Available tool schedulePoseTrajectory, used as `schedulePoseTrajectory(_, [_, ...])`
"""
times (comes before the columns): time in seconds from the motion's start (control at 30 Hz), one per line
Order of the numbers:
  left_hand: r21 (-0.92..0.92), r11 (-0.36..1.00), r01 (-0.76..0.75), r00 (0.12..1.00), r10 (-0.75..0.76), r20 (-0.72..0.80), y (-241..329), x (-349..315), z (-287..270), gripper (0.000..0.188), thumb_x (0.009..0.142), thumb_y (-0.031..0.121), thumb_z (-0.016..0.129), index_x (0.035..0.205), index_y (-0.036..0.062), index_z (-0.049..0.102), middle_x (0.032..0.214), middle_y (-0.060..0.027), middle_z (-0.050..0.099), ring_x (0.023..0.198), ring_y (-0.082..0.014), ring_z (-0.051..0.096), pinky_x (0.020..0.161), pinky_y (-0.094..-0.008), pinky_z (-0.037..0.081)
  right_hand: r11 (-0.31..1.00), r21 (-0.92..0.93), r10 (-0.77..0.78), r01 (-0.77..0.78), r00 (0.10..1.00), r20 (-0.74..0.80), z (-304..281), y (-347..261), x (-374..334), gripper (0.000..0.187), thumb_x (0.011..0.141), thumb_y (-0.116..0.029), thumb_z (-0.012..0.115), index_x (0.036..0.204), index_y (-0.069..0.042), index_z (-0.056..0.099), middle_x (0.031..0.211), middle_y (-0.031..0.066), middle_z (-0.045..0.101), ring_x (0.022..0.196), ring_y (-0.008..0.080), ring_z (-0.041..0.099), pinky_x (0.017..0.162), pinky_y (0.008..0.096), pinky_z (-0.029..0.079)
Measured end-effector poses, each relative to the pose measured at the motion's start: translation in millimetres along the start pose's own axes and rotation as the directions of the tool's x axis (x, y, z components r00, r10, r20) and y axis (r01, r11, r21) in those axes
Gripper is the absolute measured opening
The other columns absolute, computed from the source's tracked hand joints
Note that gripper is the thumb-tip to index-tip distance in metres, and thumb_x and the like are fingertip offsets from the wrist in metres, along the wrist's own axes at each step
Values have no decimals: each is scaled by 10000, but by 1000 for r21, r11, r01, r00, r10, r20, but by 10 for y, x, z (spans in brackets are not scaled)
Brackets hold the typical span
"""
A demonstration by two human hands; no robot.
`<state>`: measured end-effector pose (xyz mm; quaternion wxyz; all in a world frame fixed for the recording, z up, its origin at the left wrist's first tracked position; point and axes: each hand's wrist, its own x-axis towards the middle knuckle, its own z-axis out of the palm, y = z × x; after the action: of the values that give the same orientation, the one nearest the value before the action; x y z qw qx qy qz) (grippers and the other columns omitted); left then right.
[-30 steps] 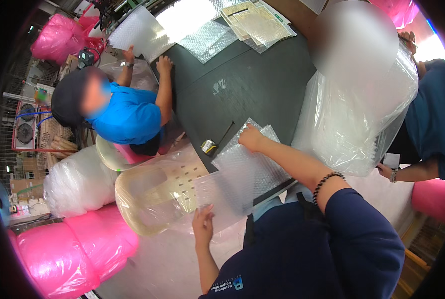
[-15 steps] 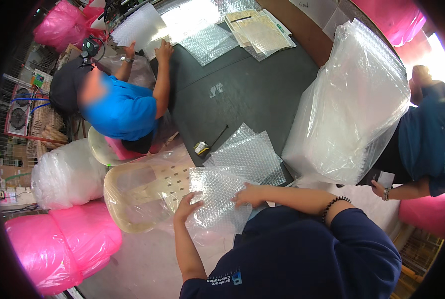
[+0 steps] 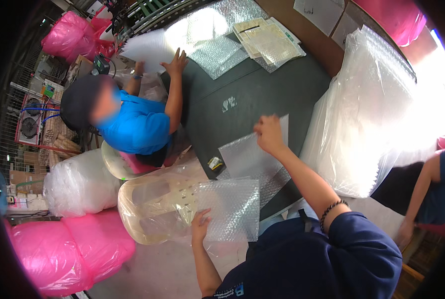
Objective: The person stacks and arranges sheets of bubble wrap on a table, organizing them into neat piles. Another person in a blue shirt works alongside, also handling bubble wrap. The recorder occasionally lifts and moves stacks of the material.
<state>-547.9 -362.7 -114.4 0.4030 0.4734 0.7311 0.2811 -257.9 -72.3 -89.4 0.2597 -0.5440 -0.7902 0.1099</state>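
My left hand [image 3: 201,224] grips the left edge of a clear bubble wrap sheet [image 3: 235,209], held in front of my body over the table's near edge and a chair. My right hand [image 3: 270,133] is stretched forward over the table, fingers closed on the upper part of another bubble wrap sheet [image 3: 252,154]. That sheet lies partly raised above other bubble wrap on the dark tabletop. Beside it, to the left, sits a small yellow and black tape measure [image 3: 215,163]. The exact pinch of my right fingers is partly hidden.
On the dark table [image 3: 207,109] lie more bubble wrap [image 3: 217,55] and papers [image 3: 265,37] at the back. A large plastic-wrapped bundle [image 3: 357,114] stands right. A co-worker in blue [image 3: 138,119] handles white sheets [image 3: 150,50]. A cream chair [image 3: 128,199] and pink bundles [image 3: 73,249] stand left.
My right hand has left the near sheet and reached forward to the bubble wrap on the table. My left hand keeps its sheet. The co-worker at right has moved lower in view.
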Motion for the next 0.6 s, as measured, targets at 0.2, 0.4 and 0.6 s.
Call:
schedulePoseTrajectory(0.2, [-271,959,79,986,-116,-123,-53,216,95,324,910,259,469,1119,54,606,955,-49,605,862,-131,557,769,-265,431,860,164,-503,484,857,109,-466,-1117,132,192,672,-58,548,797,-136,671,1103,96,522,1177,315,409,1042,567,194])
schedulePoseTrajectory(0.4, [-282,900,333,943,-308,129,-303,311,540,556,831,356,607,1254,49,418,898,-60,572,669,-134,519,604,-260,441,936,265,-352,233,665,658,947,-1052,-1660,471,812,-120,475,1273,-213,479,1437,136,246,1332,387,162,964,680,208])
schedulePoseTrajectory(0.6, [-223,968,118,982,-146,-116,-823,-71,1174,891,651,118,766,1323,-19,197,1303,-215,335,1194,-324,368,984,-401,333,929,365,-250,61,831,497,1276,-419,-981,481,819,-54,425,1294,-131,443,1384,114,365,1287,302,322,973,572,300])
